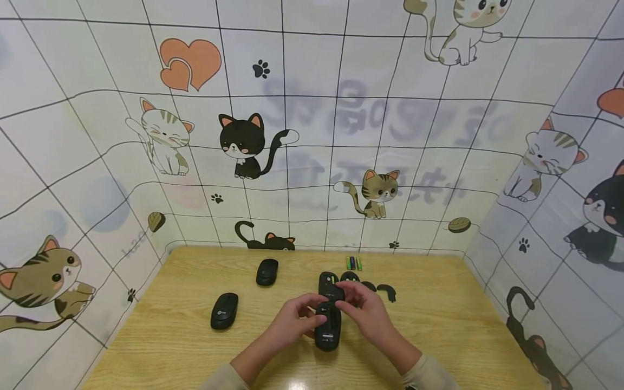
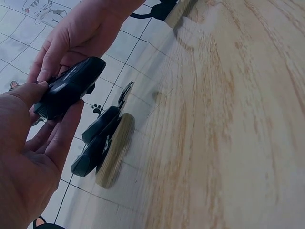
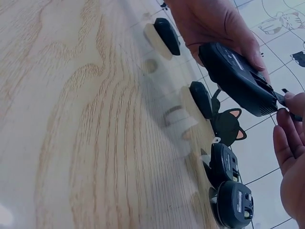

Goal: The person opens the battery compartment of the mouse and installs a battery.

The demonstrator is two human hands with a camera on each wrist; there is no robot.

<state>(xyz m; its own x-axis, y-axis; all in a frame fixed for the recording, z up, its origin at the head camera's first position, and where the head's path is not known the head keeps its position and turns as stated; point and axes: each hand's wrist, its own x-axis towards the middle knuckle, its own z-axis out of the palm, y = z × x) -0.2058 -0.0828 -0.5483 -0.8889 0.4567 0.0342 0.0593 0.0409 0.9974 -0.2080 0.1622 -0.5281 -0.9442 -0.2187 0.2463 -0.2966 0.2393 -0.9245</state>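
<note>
In the head view my left hand [image 1: 299, 318] grips a black computer mouse [image 1: 327, 333] by its side, underside up, its label and a long dark recess showing. Thumb and fingers hold its edges in the left wrist view, where the mouse [image 2: 71, 88] is tilted above the table. My right hand [image 1: 365, 309] is at the far end of that mouse. Between its thumb and fingers it pinches a thin black cover [image 3: 281, 98], seen edge-on against the mouse's end in the right wrist view. The fingers hide most of the cover.
Beyond the hands lie two upturned mice, one [image 1: 328, 281] with a green battery showing, another [image 1: 350, 278] partly hidden. Black curved covers [image 1: 387, 291] lie right of them, with several small batteries [image 1: 354, 264] behind. Two upright mice [image 1: 225, 311] [image 1: 267, 272] stand left.
</note>
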